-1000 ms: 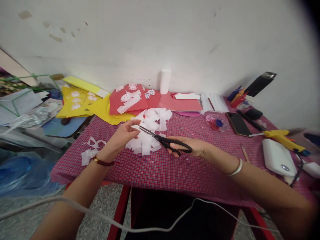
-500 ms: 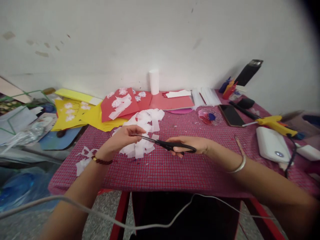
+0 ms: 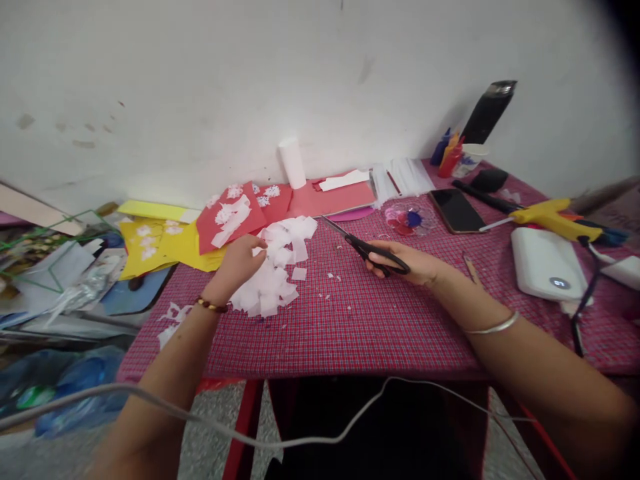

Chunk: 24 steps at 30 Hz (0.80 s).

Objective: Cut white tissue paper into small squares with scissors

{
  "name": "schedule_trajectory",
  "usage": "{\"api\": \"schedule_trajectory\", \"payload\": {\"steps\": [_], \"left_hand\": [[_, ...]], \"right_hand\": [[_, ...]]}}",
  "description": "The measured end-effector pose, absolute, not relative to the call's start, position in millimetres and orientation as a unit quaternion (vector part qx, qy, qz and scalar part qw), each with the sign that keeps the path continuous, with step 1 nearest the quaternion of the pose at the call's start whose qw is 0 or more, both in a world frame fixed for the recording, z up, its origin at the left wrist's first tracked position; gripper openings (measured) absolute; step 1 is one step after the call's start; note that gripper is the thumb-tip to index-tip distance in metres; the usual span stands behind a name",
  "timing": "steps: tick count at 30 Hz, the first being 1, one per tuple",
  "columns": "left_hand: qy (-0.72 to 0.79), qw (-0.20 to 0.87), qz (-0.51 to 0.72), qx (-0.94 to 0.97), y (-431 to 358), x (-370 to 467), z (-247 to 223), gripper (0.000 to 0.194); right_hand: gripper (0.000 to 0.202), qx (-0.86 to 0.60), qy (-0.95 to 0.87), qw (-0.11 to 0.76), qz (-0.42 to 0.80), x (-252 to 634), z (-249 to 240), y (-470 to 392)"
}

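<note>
Black-handled scissors (image 3: 377, 257) are in my right hand (image 3: 405, 261), their blades pointing up and left over the checked cloth. My left hand (image 3: 240, 263) is at the left edge of a heap of white paper pieces (image 3: 270, 283), its fingers bent together; whether they hold anything is too small to tell. A single small white square (image 3: 299, 274) lies at the right side of the heap. Behind it, red sheets (image 3: 205, 230) carry white paper flowers and a white strip (image 3: 233, 223).
Yellow sheets (image 3: 187, 241) lie at the left. A white roll (image 3: 292, 163) stands near the wall. At the right are a phone (image 3: 457, 211), a yellow glue gun (image 3: 545, 213), a white power bank (image 3: 547, 263) and paint bottles (image 3: 451, 159). A white cable (image 3: 300, 441) crosses in front.
My hands have moved apart. The scissors, still in my right hand, have shifted right and away from my left hand, which has moved slightly left. The view has turned a little.
</note>
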<state>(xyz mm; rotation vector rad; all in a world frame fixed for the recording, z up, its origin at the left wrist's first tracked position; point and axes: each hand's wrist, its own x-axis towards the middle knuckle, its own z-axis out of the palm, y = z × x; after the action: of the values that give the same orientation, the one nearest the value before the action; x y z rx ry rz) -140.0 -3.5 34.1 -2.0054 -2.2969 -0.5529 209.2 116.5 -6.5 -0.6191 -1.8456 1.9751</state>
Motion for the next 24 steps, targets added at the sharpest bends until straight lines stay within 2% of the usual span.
{"api": "schedule_trajectory", "payload": {"steps": [6, 13, 18, 20, 22, 24], "left_hand": [[-0.728, 0.005, -0.095, -0.679, 4, -97, 13, 0.028], [-0.733, 0.041, -0.089, -0.673, 18, -95, 14, 0.032], [-0.687, 0.132, -0.056, -0.712, 42, -114, 13, 0.057], [-0.671, 0.138, -0.048, -0.727, 49, -122, 10, 0.063], [-0.681, 0.121, -0.076, -0.719, 53, -135, 10, 0.061], [-0.729, 0.109, -0.129, -0.664, 53, -155, 12, 0.046]], "right_hand": [[0.046, -0.224, -0.663, 0.195, 0.687, 211, -8, 115], [0.047, -0.238, -0.659, 0.193, 0.687, 208, -7, 110], [0.045, -0.247, -0.651, 0.201, 0.690, 206, -6, 110], [0.047, -0.251, -0.648, 0.199, 0.691, 206, -7, 110], [0.049, -0.250, -0.648, 0.197, 0.692, 207, -8, 110], [0.050, -0.249, -0.651, 0.194, 0.690, 208, -10, 110]]}}
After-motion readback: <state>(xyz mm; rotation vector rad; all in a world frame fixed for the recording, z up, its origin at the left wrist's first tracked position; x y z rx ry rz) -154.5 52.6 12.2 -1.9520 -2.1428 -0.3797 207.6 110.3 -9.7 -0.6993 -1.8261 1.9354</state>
